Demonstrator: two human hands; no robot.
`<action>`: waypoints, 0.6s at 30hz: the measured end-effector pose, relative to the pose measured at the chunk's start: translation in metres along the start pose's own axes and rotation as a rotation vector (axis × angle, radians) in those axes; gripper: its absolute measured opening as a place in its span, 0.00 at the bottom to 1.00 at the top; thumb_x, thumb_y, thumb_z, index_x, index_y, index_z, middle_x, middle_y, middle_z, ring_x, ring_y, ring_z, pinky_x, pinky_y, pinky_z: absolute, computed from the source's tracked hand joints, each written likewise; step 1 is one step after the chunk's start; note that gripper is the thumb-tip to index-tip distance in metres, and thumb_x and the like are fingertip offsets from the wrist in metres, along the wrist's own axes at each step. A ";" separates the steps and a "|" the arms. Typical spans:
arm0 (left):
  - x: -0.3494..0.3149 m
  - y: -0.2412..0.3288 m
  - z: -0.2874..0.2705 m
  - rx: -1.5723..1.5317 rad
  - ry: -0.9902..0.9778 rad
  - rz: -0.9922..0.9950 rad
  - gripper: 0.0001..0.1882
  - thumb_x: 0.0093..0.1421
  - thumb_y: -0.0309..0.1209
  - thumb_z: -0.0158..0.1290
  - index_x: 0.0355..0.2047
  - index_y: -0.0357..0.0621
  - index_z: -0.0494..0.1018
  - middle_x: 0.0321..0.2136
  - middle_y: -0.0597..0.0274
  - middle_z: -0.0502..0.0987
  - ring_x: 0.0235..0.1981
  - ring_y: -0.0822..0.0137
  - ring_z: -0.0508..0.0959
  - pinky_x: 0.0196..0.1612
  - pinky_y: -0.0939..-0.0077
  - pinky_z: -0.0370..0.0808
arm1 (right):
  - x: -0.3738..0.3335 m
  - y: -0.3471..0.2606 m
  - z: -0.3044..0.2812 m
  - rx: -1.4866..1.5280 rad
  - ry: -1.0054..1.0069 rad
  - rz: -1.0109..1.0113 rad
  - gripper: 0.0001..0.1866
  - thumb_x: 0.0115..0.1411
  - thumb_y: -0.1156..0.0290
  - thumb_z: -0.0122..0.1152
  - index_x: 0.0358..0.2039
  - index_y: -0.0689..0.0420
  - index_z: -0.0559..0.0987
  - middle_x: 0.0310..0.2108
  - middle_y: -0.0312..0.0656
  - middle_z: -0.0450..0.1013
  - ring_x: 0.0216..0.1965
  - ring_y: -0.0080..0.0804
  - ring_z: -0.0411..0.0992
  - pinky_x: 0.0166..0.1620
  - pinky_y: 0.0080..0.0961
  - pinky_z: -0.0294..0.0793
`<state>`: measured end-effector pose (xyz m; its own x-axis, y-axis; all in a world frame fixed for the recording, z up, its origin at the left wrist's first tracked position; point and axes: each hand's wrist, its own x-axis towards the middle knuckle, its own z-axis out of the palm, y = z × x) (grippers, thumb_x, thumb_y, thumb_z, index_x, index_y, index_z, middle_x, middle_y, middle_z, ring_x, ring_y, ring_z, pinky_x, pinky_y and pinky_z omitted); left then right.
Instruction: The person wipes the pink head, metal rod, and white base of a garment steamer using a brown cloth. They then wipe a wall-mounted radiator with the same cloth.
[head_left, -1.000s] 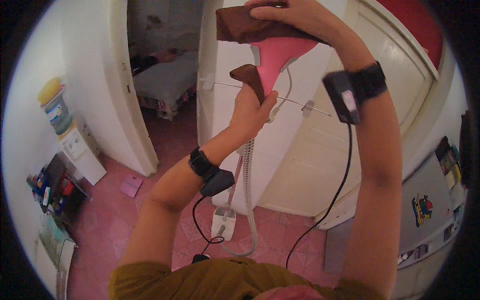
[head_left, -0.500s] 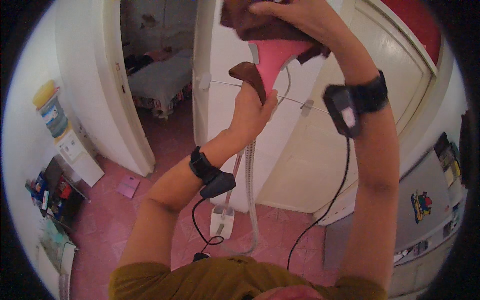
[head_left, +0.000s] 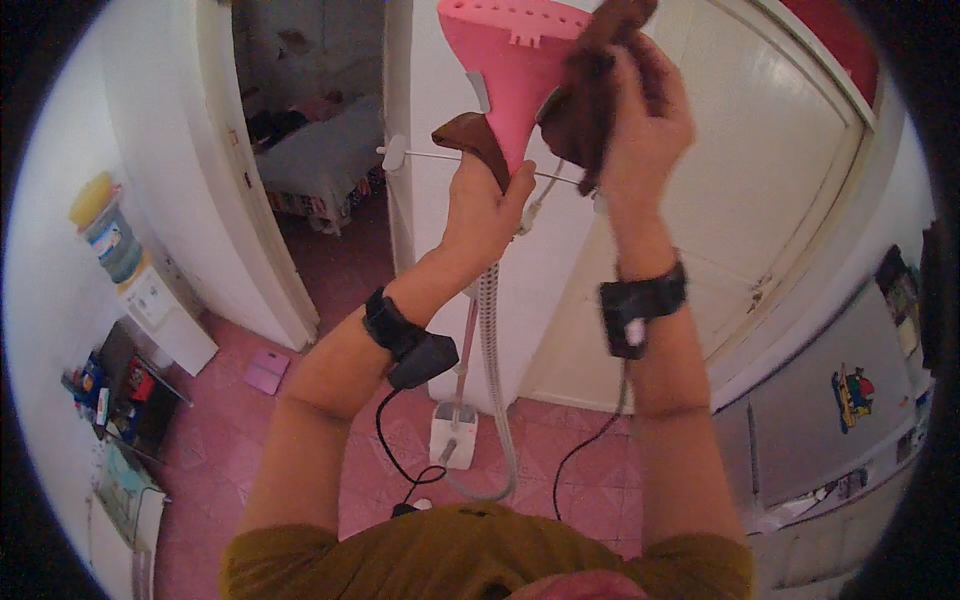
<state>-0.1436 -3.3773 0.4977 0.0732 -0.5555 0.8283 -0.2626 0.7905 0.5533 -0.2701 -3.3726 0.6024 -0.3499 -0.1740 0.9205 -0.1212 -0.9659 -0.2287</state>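
Water dispenser [head_left: 163, 312]: white, blue bottle [head_left: 113, 246] on top
Wall [head_left: 165, 185]: white, beside the dispenser
Floor [head_left: 222, 420]: pink patterned tiles, spreading right of the dispenser
Rack [head_left: 150, 412]: dark, cluttered, nearer than the dispenser
Bed [head_left: 325, 150]: grey-covered, in the dimmer room [head_left: 305, 60] right of the dispenser
Door [head_left: 690, 190]: cream, panelled, farther right of the dispenser
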 end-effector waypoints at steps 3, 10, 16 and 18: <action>0.002 -0.003 -0.001 0.041 0.012 0.118 0.20 0.62 0.29 0.52 0.52 0.33 0.64 0.38 0.50 0.76 0.39 0.60 0.76 0.44 0.67 0.72 | -0.028 0.012 0.026 0.012 0.102 -0.155 0.25 0.58 0.75 0.66 0.55 0.66 0.70 0.50 0.46 0.73 0.50 0.29 0.71 0.56 0.25 0.69; 0.007 -0.019 -0.012 -0.015 -0.082 0.190 0.20 0.63 0.29 0.47 0.55 0.36 0.64 0.47 0.49 0.71 0.47 0.58 0.73 0.51 0.69 0.69 | -0.083 0.028 0.002 -0.283 -0.152 0.172 0.08 0.58 0.77 0.61 0.37 0.64 0.75 0.35 0.38 0.76 0.34 0.21 0.72 0.39 0.22 0.73; -0.007 -0.002 -0.025 -0.379 -0.109 -0.093 0.23 0.71 0.43 0.40 0.56 0.36 0.61 0.44 0.57 0.70 0.45 0.69 0.70 0.50 0.73 0.68 | -0.095 0.020 -0.016 0.014 -0.076 0.355 0.09 0.57 0.77 0.62 0.38 0.64 0.75 0.36 0.37 0.77 0.38 0.20 0.73 0.41 0.20 0.73; -0.006 0.004 -0.024 -0.403 -0.096 -0.314 0.27 0.71 0.49 0.38 0.55 0.36 0.61 0.45 0.57 0.69 0.46 0.67 0.68 0.52 0.72 0.66 | -0.092 0.017 -0.007 0.104 -0.028 0.310 0.11 0.57 0.77 0.62 0.40 0.64 0.75 0.36 0.38 0.76 0.38 0.22 0.73 0.43 0.21 0.73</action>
<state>-0.1220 -3.3646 0.4974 -0.0050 -0.7880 0.6157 0.1507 0.6081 0.7795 -0.2469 -3.3722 0.5118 -0.3294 -0.4671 0.8206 0.0836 -0.8801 -0.4674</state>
